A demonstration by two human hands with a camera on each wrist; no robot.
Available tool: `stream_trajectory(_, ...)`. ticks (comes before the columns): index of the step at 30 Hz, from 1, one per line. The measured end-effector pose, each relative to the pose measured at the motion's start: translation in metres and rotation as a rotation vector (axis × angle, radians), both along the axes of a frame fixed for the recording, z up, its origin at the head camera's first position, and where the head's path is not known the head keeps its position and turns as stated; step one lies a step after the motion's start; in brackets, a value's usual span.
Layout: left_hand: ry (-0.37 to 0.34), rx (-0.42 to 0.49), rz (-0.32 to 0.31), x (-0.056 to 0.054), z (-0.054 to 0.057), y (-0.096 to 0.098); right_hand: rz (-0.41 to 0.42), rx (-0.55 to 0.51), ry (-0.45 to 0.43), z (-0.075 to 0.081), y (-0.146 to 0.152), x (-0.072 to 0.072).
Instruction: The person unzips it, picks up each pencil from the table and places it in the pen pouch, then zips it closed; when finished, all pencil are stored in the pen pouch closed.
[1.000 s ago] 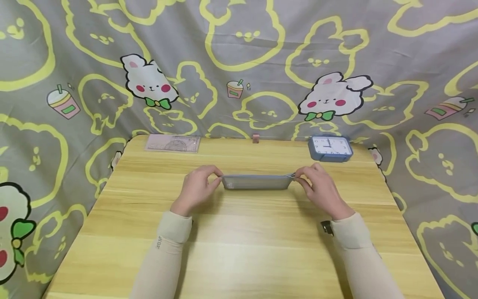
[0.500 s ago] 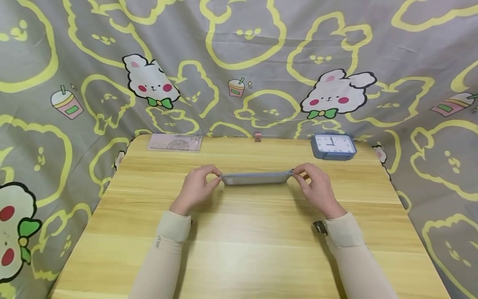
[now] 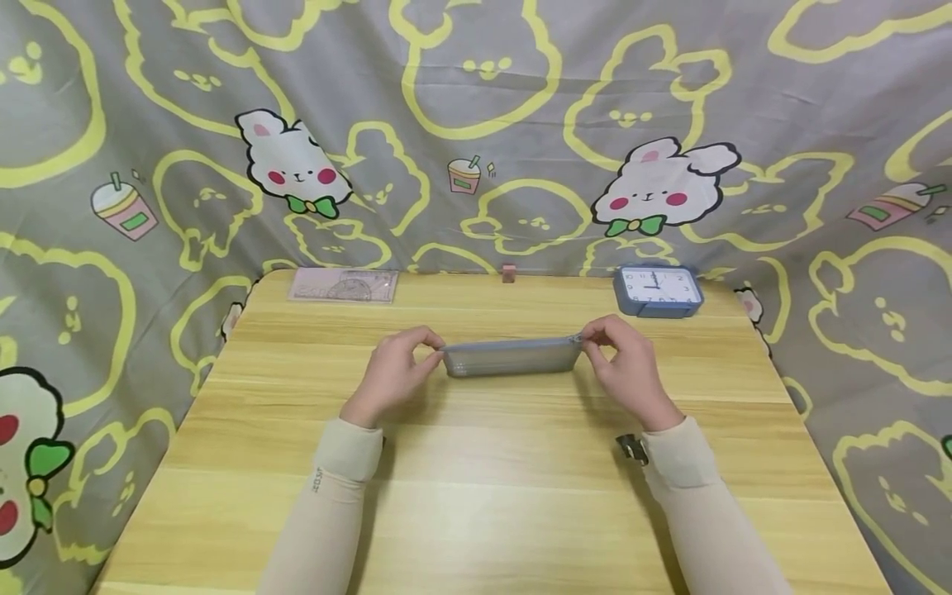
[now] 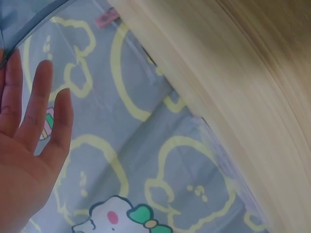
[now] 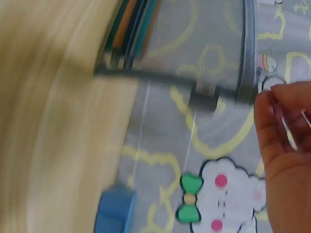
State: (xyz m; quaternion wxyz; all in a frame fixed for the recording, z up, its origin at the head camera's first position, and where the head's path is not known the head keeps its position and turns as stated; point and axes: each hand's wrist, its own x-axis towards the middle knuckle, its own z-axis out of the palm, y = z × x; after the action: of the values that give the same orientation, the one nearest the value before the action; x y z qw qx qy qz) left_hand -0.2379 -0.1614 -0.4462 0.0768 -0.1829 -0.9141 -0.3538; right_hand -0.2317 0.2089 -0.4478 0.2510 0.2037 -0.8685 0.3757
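Both hands hold a grey translucent mesh zip pouch (image 3: 513, 359) by the ends of its top edge, over the middle of the table. My left hand (image 3: 394, 372) pinches the left corner between thumb and fingers. At the zipper-pull end, my right hand (image 3: 628, 368) pinches the other corner, which sits slightly higher. Several slim pencil-like sticks in green, orange and teal lie along the bottom of the mesh pouch (image 5: 209, 29) in the right wrist view. The left wrist view shows three fingers of the left hand (image 4: 29, 141) extended, with the pouch edge at the upper left.
Along the back of the wooden table (image 3: 476, 496) stand a blue alarm clock (image 3: 658, 291) at the right and a small pink block (image 3: 509, 273) in the middle. A flat pinkish printed sheet (image 3: 342, 285) lies at the back left. A grey patterned curtain (image 3: 513, 107) surrounds the table.
The right hand has moved slightly up and to the left, raising the pouch's right end so its top edge slants. The left hand stays nearly in place.
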Motion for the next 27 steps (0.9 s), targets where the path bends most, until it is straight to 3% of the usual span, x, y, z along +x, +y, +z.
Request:
stream_trajectory(6,-0.002,-0.008,0.034,0.001,0.001,-0.001,-0.035,0.181,0.063,-0.009,0.025,-0.006)
stream_trajectory(11,-0.021,-0.009,-0.005,-0.001,-0.001,0.000,-0.049,0.177,0.083,-0.014,0.035,-0.004)
stream_trajectory(14,-0.055,0.019,0.000,0.000,-0.001,0.000,-0.070,0.115,0.064,-0.014,0.031,-0.004)
stream_trajectory(17,-0.063,0.035,0.016,-0.001,-0.001,-0.001,-0.047,-0.036,-0.051,-0.013,0.025,-0.005)
stream_trajectory(21,-0.042,0.028,0.026,-0.001,-0.001,-0.001,0.016,-0.224,-0.368,-0.013,0.018,-0.006)
stream_trajectory(24,-0.040,0.022,0.032,-0.003,-0.001,0.001,0.019,-0.174,-0.566,-0.019,0.017,-0.006)
stream_trajectory(27,-0.030,0.013,0.055,-0.005,-0.002,0.003,0.019,-0.049,-0.615,-0.027,0.014,-0.007)
